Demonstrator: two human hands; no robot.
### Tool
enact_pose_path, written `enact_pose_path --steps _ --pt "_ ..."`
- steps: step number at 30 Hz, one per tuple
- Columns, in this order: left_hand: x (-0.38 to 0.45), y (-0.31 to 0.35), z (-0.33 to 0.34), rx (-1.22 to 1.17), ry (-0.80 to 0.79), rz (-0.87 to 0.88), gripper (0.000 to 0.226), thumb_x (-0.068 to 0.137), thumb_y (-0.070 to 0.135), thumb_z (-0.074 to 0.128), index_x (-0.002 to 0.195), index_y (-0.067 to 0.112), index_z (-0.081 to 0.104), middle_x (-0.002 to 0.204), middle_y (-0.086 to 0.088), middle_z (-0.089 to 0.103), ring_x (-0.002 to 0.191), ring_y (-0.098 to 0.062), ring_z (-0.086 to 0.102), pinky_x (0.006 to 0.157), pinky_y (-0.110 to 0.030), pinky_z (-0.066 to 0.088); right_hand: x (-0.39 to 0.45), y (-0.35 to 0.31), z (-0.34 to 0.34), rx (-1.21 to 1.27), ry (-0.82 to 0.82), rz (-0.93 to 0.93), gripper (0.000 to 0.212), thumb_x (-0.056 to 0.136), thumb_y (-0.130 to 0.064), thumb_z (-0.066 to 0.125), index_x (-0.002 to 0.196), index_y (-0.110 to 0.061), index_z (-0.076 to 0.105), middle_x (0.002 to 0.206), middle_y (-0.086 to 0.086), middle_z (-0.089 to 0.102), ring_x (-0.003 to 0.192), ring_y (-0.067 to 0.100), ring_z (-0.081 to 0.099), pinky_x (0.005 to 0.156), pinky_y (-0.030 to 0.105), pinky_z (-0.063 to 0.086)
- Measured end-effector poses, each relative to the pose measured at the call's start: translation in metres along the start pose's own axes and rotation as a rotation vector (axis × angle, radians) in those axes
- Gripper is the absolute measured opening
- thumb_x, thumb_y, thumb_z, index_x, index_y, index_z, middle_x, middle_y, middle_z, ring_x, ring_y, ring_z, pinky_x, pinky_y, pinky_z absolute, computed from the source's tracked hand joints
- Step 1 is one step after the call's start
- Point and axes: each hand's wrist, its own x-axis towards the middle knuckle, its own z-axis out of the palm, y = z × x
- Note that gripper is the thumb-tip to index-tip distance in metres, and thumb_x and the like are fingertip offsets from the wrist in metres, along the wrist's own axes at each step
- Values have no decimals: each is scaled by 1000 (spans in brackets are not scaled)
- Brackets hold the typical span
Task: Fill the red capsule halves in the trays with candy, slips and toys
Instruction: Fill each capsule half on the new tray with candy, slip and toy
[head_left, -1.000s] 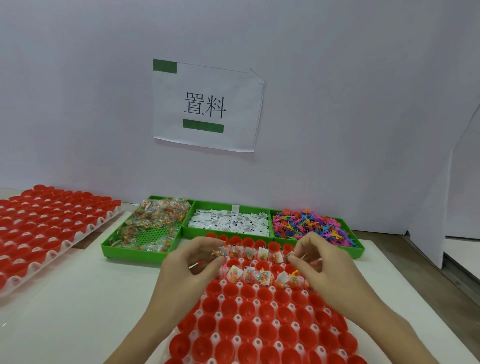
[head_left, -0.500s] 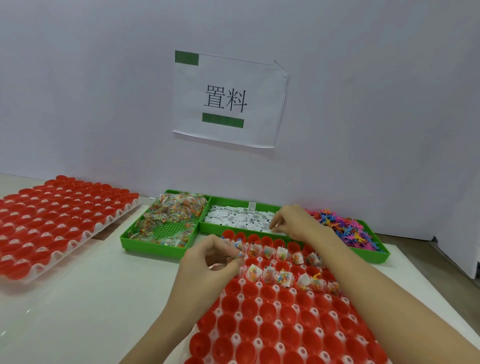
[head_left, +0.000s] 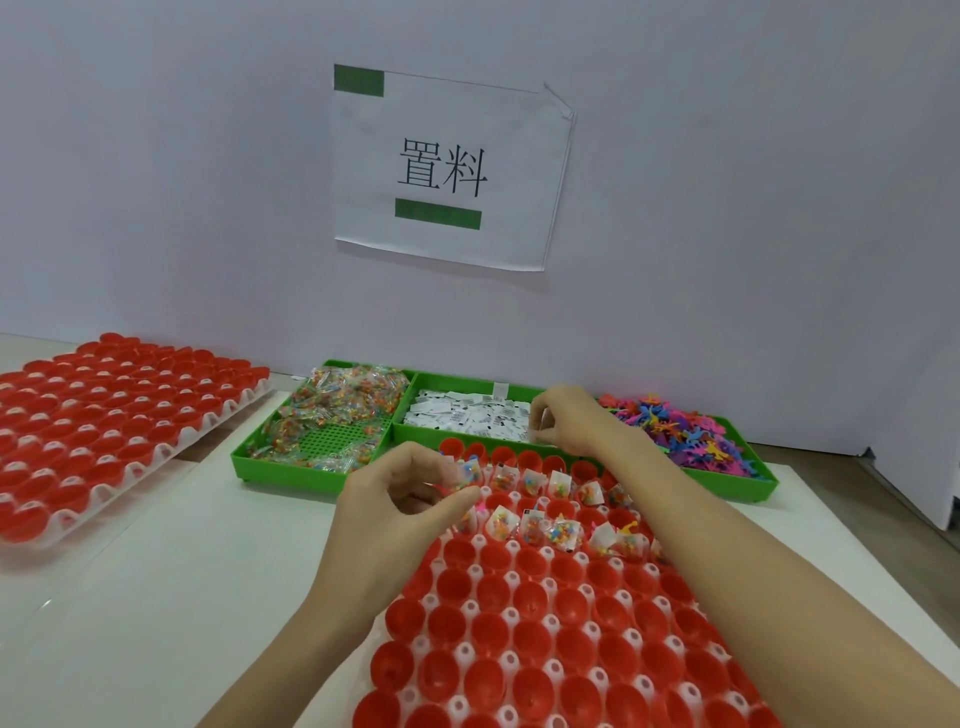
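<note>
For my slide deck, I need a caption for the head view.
Right hand reaches into the slips bin; left hand holds pieces over the capsule tray.

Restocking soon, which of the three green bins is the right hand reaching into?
The middle bin, holding white paper slips; the right hand is over its right end.

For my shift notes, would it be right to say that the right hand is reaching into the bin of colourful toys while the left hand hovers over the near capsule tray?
Not quite: in the head view the right hand is at the middle bin of white slips, not the toy bin. The left hand is indeed over the near capsule tray.
</note>
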Motion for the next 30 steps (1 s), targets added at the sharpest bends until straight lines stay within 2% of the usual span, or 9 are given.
enact_pose_path --steps 4,8,11,14,16,20,23,26,30 --pt "-1 5 0 -80 -47 -23 25 79 17 88 100 23 78 88 -5 77 73 -19 76 66 -19 57 -12 5 -5 118 117 35 15 96 -16 70 107 -7 74 105 6 73 90 15 63 86 28 53" --pt "-4 8 3 -161 -55 -71 15 85 11 83 96 18 77 89 -9 78 76 -27 78 68 -20 58 -35 9 -14 260 239 70 14 96 -17 69 105 -10 78 101 3 76 85 9 64 75 14 47" --pt "-6 10 5 -230 -58 -128 10 88 7 77 95 12 72 93 -12 77 78 -30 79 69 -21 59 -64 7 -21 440 324 101 13 95 -20 71 101 -11 79 86 0 78 77 10 72 74 19 55" --pt "-9 13 7 -278 -86 -145 11 89 4 77 94 7 67 96 -15 75 79 -35 78 76 -31 62 -103 -1 -24 701 362 137 13 92 -20 74 103 -13 78 80 -1 79 74 10 76 71 27 62" --pt "-11 14 9 -271 -110 -136 13 88 4 77 94 6 66 94 -13 74 80 -37 78 84 -40 60 -132 -8 -22 803 373 140 13 91 -17 76 104 -16 78 81 -3 79 72 10 76 65 22 60" --pt "-18 22 13 -277 -215 -82 15 86 6 79 95 13 70 94 -15 75 81 -34 78 75 -33 64 -182 -25 -15 856 427 129 10 89 -18 77 97 -23 78 82 -5 79 76 11 76 69 23 61" --pt "-23 24 17 -204 -298 -56 21 82 16 84 99 26 77 90 -9 79 85 -27 78 79 -31 63 -204 -40 -10 827 412 68 13 90 -18 76 91 -30 79 86 -11 78 80 7 74 75 19 58" --pt "-26 24 21 -135 -310 -39 15 77 20 87 91 23 82 88 -5 80 85 -20 78 80 -24 61 -215 -54 -4 739 364 8 17 92 -20 73 91 -36 79 88 -20 76 88 0 71 79 15 55" --pt "-28 22 22 -96 -327 -17 14 76 21 88 89 21 83 85 -5 80 82 -20 78 76 -22 60 -219 -61 -2 658 369 -43 20 94 -22 70 97 -40 78 93 -27 73 93 -3 69 83 16 54"
